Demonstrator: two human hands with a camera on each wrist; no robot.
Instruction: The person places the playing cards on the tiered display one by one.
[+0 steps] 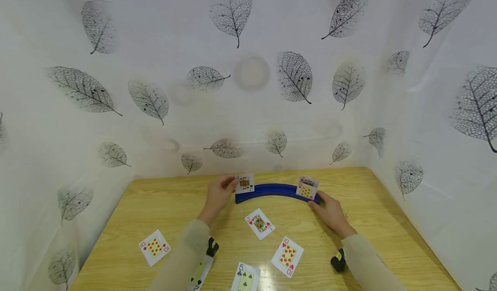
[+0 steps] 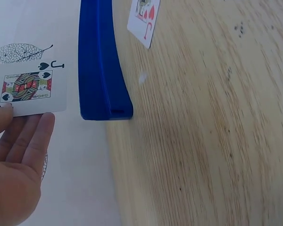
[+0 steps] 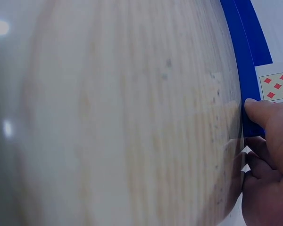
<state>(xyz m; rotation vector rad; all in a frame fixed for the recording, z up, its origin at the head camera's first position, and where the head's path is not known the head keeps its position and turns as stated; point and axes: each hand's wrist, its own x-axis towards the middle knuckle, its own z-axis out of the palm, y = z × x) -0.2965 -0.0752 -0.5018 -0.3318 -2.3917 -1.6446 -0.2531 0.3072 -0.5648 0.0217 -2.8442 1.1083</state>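
Note:
My left hand [image 1: 217,194] pinches the jack of spades [image 2: 28,88] by its edge between thumb and fingers. In the left wrist view that card is apart from the blue curved card holder [image 2: 101,61], beside its left end. At the holder's other end, my right hand [image 1: 330,211] grips the blue plastic, its thumb [image 3: 262,110] on the front face. A diamonds card [image 1: 306,191] stands in the holder there, with a face card [image 1: 309,181] showing behind it.
Face up on the wooden table [image 1: 369,226] lie the jack of hearts [image 1: 259,224], ten of hearts [image 1: 287,256], ten of diamonds [image 1: 154,248] and five of clubs [image 1: 245,278]. A spades card [image 1: 199,274] is partly behind the left sleeve. A leaf-patterned curtain [image 1: 252,114] surrounds the table.

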